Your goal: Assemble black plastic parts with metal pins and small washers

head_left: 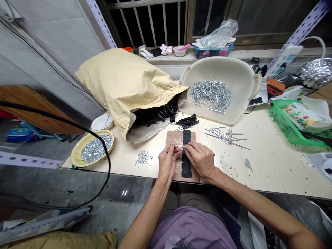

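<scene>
My left hand (167, 160) pinches a thin silver metal pin (177, 146) between thumb and fingertips. At the pin's right end, the fingers of my right hand (199, 157) are closed on it; the exact grip is partly hidden. Both hands are over a brown board (171, 136), which carries a column of black rectangular pads (186, 166). Just behind the board lies a small heap of black plastic parts with metal pins (188, 121). More loose metal pins (225, 135) lie to the right, and a small pile of tiny metal pieces (142, 157) to the left.
A large tan sack (124, 79) of black parts lies open at the back left. Behind the board stands a white basin (233, 72) of metal pins. A yellow bowl (75, 155) of metal washers is at the left edge, a green basket (282, 129) at the right.
</scene>
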`<state>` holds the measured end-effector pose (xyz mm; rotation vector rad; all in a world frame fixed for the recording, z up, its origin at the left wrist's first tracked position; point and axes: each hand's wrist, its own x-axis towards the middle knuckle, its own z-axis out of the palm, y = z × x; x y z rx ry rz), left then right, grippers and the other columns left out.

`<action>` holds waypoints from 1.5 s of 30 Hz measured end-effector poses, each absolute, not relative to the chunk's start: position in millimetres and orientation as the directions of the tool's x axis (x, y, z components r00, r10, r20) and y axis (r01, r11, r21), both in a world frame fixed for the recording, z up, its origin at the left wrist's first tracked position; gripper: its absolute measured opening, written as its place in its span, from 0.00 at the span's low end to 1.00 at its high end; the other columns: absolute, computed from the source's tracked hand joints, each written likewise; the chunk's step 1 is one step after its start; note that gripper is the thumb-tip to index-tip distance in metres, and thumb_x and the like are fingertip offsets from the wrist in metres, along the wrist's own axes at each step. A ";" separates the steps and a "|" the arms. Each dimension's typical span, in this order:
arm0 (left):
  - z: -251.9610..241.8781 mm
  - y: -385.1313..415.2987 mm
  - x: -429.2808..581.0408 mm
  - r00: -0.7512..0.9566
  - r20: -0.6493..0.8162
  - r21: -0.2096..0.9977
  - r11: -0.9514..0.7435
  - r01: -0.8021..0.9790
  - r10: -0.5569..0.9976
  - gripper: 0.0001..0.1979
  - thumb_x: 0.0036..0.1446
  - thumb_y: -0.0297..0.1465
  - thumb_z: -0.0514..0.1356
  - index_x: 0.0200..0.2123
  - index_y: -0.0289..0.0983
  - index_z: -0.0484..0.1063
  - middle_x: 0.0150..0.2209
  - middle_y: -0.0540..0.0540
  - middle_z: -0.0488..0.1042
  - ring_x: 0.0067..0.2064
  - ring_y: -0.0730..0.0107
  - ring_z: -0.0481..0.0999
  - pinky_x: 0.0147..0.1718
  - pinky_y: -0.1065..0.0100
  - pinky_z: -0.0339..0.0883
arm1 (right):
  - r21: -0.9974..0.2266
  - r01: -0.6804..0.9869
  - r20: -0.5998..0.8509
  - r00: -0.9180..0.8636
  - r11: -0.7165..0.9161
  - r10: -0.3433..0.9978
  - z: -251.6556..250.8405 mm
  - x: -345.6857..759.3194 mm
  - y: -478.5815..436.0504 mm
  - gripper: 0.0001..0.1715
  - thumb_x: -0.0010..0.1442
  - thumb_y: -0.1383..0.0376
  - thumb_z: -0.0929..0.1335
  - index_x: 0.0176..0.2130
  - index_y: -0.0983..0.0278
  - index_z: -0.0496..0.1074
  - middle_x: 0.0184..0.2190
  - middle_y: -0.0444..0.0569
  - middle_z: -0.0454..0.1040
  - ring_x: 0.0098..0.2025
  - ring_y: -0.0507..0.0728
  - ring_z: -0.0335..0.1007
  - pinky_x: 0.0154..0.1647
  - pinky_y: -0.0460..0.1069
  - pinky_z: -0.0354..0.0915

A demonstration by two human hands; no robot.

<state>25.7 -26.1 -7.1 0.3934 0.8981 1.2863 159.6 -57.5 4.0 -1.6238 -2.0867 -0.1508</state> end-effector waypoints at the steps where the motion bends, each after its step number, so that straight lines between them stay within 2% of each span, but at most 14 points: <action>1: -6.5 -26.7 26.0 0.017 -0.349 0.704 0.274 -0.655 0.937 0.16 0.41 0.34 0.70 0.31 0.30 0.73 0.25 0.49 0.75 0.26 0.78 0.75 0.32 0.74 0.72 | -0.210 0.934 0.439 -0.172 0.288 0.882 4.4 159.2 -57.3 0.14 0.67 0.64 0.59 0.44 0.59 0.71 0.42 0.48 0.74 0.40 0.55 0.66 0.39 0.50 0.54; 7: -4.9 -28.8 24.4 0.000 -0.293 0.749 0.229 -0.621 0.956 0.15 0.44 0.34 0.69 0.33 0.31 0.74 0.25 0.49 0.75 0.26 0.78 0.74 0.31 0.74 0.72 | -0.185 0.940 0.434 -0.185 0.288 0.881 11.1 157.5 -56.4 0.15 0.67 0.63 0.58 0.41 0.59 0.72 0.40 0.48 0.75 0.38 0.55 0.66 0.39 0.50 0.54; 14: -5.1 -20.1 9.4 0.198 -0.410 0.621 0.432 -0.654 0.890 0.12 0.44 0.30 0.70 0.31 0.30 0.74 0.25 0.48 0.75 0.27 0.78 0.75 0.32 0.75 0.73 | -0.277 0.910 0.395 -0.186 0.310 0.900 14.1 160.6 -54.5 0.15 0.67 0.61 0.58 0.41 0.60 0.72 0.42 0.47 0.74 0.38 0.53 0.68 0.38 0.48 0.56; 17: -3.8 -18.8 4.0 0.254 -0.431 0.626 0.490 -0.607 0.866 0.11 0.45 0.30 0.69 0.31 0.30 0.73 0.25 0.47 0.75 0.27 0.77 0.75 0.32 0.74 0.73 | -0.290 0.894 0.381 -0.219 0.340 0.899 14.6 162.9 -53.5 0.15 0.67 0.61 0.58 0.42 0.60 0.72 0.41 0.47 0.74 0.38 0.53 0.68 0.38 0.48 0.57; 19: -3.5 -20.2 3.2 0.233 -0.413 0.689 0.469 -0.553 0.881 0.12 0.45 0.32 0.69 0.31 0.30 0.73 0.26 0.47 0.74 0.26 0.76 0.74 0.31 0.72 0.73 | -0.300 0.890 0.368 -0.224 0.343 0.902 13.8 162.5 -53.1 0.14 0.67 0.61 0.58 0.41 0.60 0.72 0.40 0.47 0.74 0.38 0.53 0.69 0.38 0.47 0.58; 21: -5.0 -23.1 4.3 0.115 -0.328 0.837 0.345 -0.424 0.938 0.12 0.49 0.36 0.66 0.31 0.32 0.73 0.26 0.48 0.74 0.26 0.75 0.73 0.30 0.71 0.71 | -0.316 0.894 0.345 -0.203 0.317 0.916 11.9 160.2 -52.9 0.14 0.67 0.61 0.59 0.41 0.60 0.71 0.39 0.47 0.74 0.37 0.53 0.69 0.36 0.47 0.58; 24: -11.4 -27.3 7.7 -0.093 -0.021 1.000 0.022 0.006 0.995 0.10 0.55 0.38 0.61 0.32 0.36 0.74 0.26 0.48 0.72 0.28 0.73 0.72 0.33 0.70 0.69 | -0.373 0.895 0.292 -0.136 0.243 0.947 8.2 155.2 -52.2 0.11 0.65 0.61 0.61 0.40 0.59 0.71 0.38 0.44 0.74 0.36 0.52 0.70 0.33 0.47 0.58; 27: -20.9 -28.2 9.9 -0.087 0.274 0.903 -0.225 0.365 0.958 0.09 0.59 0.34 0.56 0.34 0.38 0.74 0.30 0.46 0.73 0.33 0.69 0.72 0.38 0.68 0.66 | -0.502 0.851 0.203 -0.056 0.153 0.978 6.4 151.9 -50.0 0.09 0.64 0.61 0.62 0.38 0.58 0.71 0.36 0.43 0.74 0.36 0.53 0.70 0.31 0.46 0.58; 31: -29.3 -25.4 7.7 0.021 0.439 0.773 -0.389 0.501 0.898 0.11 0.62 0.31 0.52 0.41 0.36 0.73 0.37 0.42 0.74 0.40 0.66 0.74 0.41 0.65 0.67 | -0.668 0.742 0.091 0.009 0.054 0.996 8.1 152.0 -45.1 0.11 0.62 0.59 0.62 0.35 0.58 0.72 0.34 0.42 0.74 0.35 0.53 0.70 0.35 0.47 0.59; 34: -28.4 -22.7 2.8 0.072 0.442 0.772 -0.420 0.477 0.894 0.12 0.62 0.30 0.53 0.45 0.37 0.73 0.39 0.42 0.75 0.40 0.67 0.75 0.40 0.66 0.68 | -0.708 0.706 0.048 0.025 0.016 0.999 10.3 153.4 -42.9 0.11 0.62 0.58 0.62 0.34 0.58 0.72 0.34 0.42 0.74 0.34 0.53 0.69 0.35 0.47 0.59; 37: -23.5 -20.1 -0.7 0.050 0.311 0.871 -0.306 0.385 0.949 0.11 0.60 0.33 0.55 0.41 0.37 0.75 0.34 0.45 0.75 0.31 0.71 0.74 0.34 0.69 0.68 | -0.700 0.714 0.054 0.025 0.020 0.998 12.3 153.4 -43.9 0.11 0.62 0.58 0.62 0.35 0.57 0.72 0.34 0.41 0.74 0.35 0.53 0.70 0.36 0.47 0.60; 39: -19.9 -18.2 -1.0 0.019 0.134 0.968 -0.135 0.210 0.991 0.11 0.58 0.35 0.57 0.39 0.35 0.76 0.29 0.47 0.74 0.27 0.74 0.72 0.29 0.71 0.68 | -0.675 0.737 0.080 0.028 0.034 0.996 13.5 152.2 -45.7 0.10 0.62 0.59 0.62 0.35 0.57 0.72 0.35 0.42 0.74 0.37 0.53 0.70 0.37 0.47 0.60; 41: -16.7 -16.1 -0.3 0.030 -0.063 0.997 0.065 -0.051 0.998 0.12 0.56 0.36 0.60 0.38 0.34 0.75 0.27 0.48 0.74 0.26 0.76 0.72 0.27 0.73 0.68 | -0.643 0.765 0.107 0.027 0.048 0.994 14.2 150.6 -47.4 0.10 0.63 0.60 0.62 0.36 0.58 0.71 0.36 0.43 0.74 0.38 0.54 0.70 0.37 0.47 0.60; 45: -11.4 -12.1 -0.9 0.139 -0.309 0.847 0.338 -0.409 0.941 0.15 0.47 0.34 0.67 0.36 0.30 0.75 0.27 0.48 0.75 0.26 0.78 0.74 0.30 0.75 0.71 | -0.587 0.805 0.158 0.007 0.088 0.987 12.0 148.8 -49.2 0.09 0.64 0.60 0.62 0.38 0.58 0.71 0.37 0.43 0.74 0.37 0.53 0.71 0.36 0.46 0.60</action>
